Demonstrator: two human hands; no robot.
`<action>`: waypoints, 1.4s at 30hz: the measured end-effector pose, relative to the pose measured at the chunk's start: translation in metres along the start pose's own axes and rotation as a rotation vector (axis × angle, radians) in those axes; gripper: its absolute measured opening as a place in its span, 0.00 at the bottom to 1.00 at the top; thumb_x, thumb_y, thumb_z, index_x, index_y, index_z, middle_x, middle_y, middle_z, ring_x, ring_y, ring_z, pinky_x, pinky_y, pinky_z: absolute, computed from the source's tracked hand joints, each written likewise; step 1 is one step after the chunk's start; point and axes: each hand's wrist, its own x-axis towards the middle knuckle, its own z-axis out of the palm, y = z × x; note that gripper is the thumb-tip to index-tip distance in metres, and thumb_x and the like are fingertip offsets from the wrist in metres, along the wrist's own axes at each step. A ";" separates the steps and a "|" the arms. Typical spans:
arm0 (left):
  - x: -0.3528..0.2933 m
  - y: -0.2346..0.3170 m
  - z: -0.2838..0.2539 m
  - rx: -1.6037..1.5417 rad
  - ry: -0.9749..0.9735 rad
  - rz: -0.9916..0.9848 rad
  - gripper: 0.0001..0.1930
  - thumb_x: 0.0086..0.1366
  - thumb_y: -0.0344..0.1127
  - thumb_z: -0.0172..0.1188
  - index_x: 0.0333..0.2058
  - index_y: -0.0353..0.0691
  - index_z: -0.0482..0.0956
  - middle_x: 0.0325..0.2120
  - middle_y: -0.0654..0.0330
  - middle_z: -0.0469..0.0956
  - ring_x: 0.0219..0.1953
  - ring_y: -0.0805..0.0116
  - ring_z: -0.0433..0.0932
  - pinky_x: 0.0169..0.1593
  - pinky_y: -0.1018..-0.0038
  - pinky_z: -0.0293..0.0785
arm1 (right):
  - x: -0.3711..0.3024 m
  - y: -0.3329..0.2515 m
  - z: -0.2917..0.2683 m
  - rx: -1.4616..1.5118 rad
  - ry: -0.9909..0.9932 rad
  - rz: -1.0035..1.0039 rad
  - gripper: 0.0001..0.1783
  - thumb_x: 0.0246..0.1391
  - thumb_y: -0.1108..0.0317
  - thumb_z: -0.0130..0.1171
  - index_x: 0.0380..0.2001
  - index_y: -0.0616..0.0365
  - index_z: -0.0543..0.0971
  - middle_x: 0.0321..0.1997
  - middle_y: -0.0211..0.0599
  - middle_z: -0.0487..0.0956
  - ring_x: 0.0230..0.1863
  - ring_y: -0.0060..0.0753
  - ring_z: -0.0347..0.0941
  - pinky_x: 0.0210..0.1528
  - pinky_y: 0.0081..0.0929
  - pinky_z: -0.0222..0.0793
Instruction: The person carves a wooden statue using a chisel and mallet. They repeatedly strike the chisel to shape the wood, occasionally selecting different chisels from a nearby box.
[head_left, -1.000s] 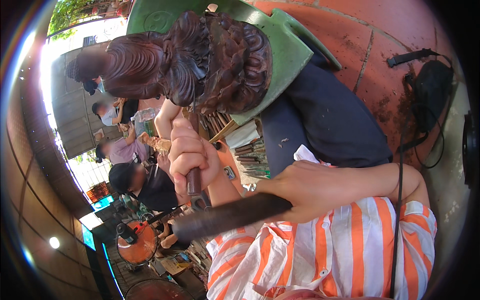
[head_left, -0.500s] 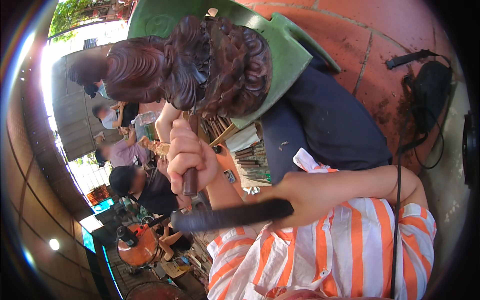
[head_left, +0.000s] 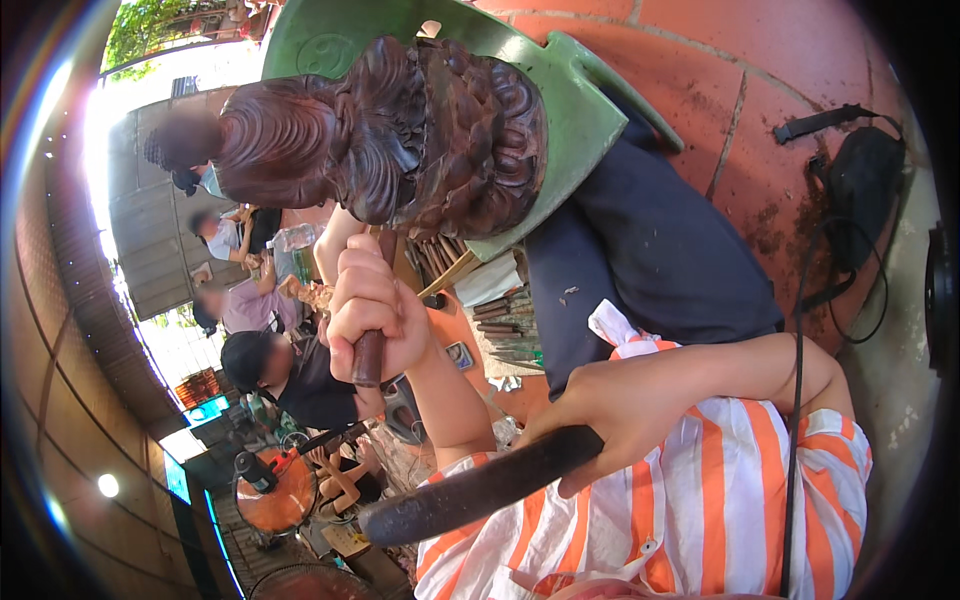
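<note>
A dark brown carved wooden statue [head_left: 385, 150], a seated figure on a petalled base, rests against a green plastic chair [head_left: 590, 130] in front of me. My left hand [head_left: 375, 310] is wrapped round the brown wooden handle of a chisel [head_left: 368, 358]. The chisel points at the side of the statue near its base; its cutting tip is hidden. In my right hand [head_left: 625, 420] is a dark, thick, club-shaped mallet [head_left: 470, 495]. The mallet's free end hangs apart from the chisel's handle, close to my striped shirt [head_left: 690, 480].
Several chisels [head_left: 505, 325] lie in rows beside my leg [head_left: 650, 250]. A black bag [head_left: 865, 180] with a strap lies on the red tiled floor [head_left: 690, 60], and a thin black cable [head_left: 797, 430] runs past my right arm. Several co-workers, one in a black cap [head_left: 247, 358], sit at left.
The mallet has swung down and back toward my body, away from the chisel's handle. My left hand keeps its grip on the chisel, which has shifted slightly against the statue.
</note>
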 end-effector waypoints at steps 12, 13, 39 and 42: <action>0.000 0.025 -0.006 -0.100 -0.160 0.011 0.26 0.64 0.49 0.35 0.10 0.42 0.64 0.11 0.62 0.64 0.21 0.66 0.60 0.33 0.66 0.55 | -0.005 -0.006 -0.007 -0.019 -0.021 0.059 0.18 0.50 0.60 0.65 0.41 0.59 0.78 0.28 0.42 0.81 0.30 0.39 0.78 0.33 0.32 0.69; -0.007 0.025 -0.001 -0.182 -0.184 0.043 0.26 0.64 0.49 0.35 0.11 0.42 0.65 0.12 0.62 0.65 0.21 0.66 0.61 0.34 0.66 0.55 | -0.005 -0.002 -0.009 -0.009 0.002 0.055 0.18 0.50 0.59 0.65 0.41 0.59 0.78 0.28 0.42 0.81 0.30 0.39 0.78 0.33 0.32 0.69; -0.014 0.009 0.001 0.055 0.037 0.040 0.21 0.61 0.47 0.37 0.11 0.47 0.56 0.12 0.65 0.55 0.22 0.69 0.55 0.37 0.66 0.54 | -0.003 0.010 -0.002 -0.088 0.041 -0.007 0.19 0.52 0.59 0.65 0.41 0.60 0.76 0.21 0.39 0.79 0.21 0.36 0.76 0.23 0.31 0.66; -0.013 0.006 0.006 0.073 0.033 0.063 0.21 0.61 0.47 0.37 0.11 0.47 0.56 0.12 0.65 0.55 0.22 0.69 0.55 0.37 0.66 0.54 | -0.003 0.008 -0.004 -0.095 0.027 -0.004 0.19 0.52 0.59 0.64 0.41 0.60 0.76 0.21 0.39 0.79 0.21 0.37 0.76 0.23 0.31 0.66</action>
